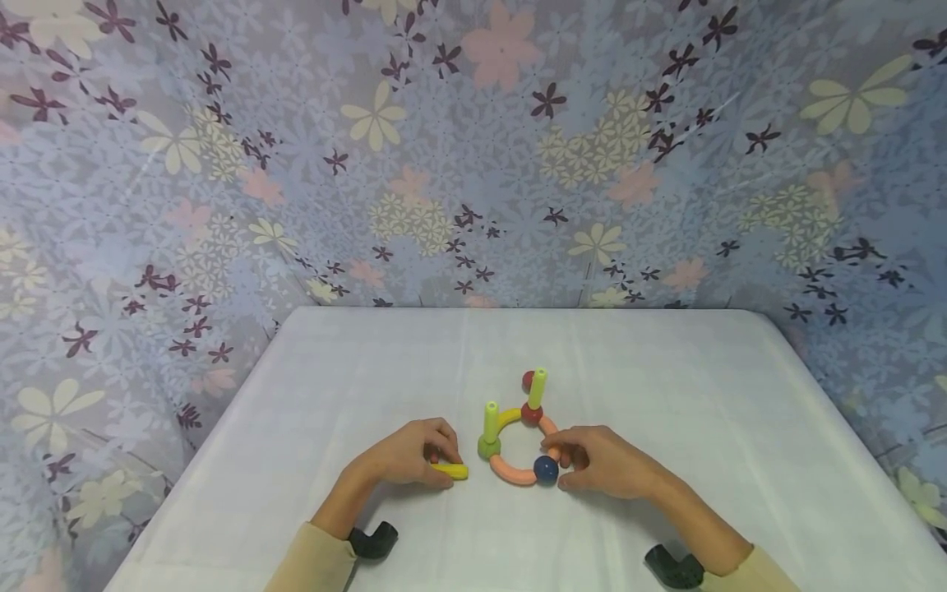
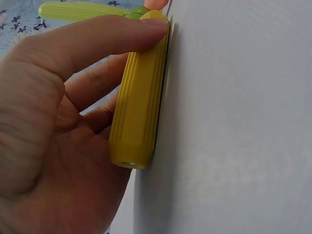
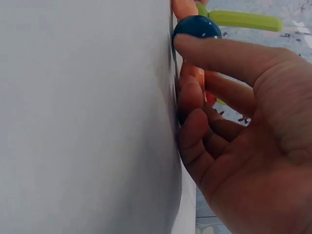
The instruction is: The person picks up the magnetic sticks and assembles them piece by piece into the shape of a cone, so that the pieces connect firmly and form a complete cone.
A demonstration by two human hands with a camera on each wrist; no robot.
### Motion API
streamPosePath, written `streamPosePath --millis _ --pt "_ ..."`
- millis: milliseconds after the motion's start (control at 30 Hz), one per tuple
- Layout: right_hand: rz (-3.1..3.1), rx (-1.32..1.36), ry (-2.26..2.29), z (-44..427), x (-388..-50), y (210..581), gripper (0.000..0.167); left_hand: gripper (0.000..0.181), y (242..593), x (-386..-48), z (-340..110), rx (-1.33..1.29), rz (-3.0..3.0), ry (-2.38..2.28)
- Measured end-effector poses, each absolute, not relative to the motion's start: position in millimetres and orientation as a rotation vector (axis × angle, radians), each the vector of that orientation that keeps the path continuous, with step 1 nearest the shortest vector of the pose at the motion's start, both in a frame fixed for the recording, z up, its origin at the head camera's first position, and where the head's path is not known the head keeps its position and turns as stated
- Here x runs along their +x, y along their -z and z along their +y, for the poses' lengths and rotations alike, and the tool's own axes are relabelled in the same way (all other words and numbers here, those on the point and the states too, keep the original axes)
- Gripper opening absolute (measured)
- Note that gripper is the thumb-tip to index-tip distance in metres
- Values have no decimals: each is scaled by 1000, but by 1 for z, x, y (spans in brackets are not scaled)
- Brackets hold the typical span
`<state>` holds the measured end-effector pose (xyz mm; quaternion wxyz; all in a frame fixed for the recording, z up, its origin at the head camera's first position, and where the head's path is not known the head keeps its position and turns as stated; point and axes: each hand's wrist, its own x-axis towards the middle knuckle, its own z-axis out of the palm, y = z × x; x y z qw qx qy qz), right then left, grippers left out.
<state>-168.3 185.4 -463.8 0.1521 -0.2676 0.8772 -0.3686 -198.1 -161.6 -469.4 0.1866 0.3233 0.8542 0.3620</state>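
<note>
My left hand (image 1: 414, 452) pinches a yellow ribbed rod (image 2: 139, 97) low over the white table, thumb on one side and fingers behind. To its right lies a ring of curved magnetic-looking rods and balls. A green ball (image 1: 488, 446) and a red ball (image 1: 531, 413) in it each carry an upright lime rod (image 1: 491, 422). A yellow curved rod (image 1: 509, 418) joins those two. My right hand (image 1: 610, 462) grips the ring's right side, fingers curled at an orange curved rod (image 3: 192, 72), thumb by the blue ball (image 1: 546, 470). Another orange curved rod (image 1: 513, 471) forms the front.
A second red ball (image 1: 528, 380) sits behind the ring, partly hidden by a lime rod. The white-covered table (image 1: 370, 353) reaches back to a flowered cloth (image 1: 459, 164). Dark curved wrist pieces (image 1: 374, 541) show beside both sleeves.
</note>
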Motion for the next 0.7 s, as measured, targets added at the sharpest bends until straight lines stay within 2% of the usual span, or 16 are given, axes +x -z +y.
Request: streamPosePath --millis 167,700 --pt "2525 -735 1061 182 -166 462 40 21 470 -198 -162 929 2392 -1048" --pt "2487 -828 1040 180 -162 463 38 20 469 -198 -162 930 2382 -1071"
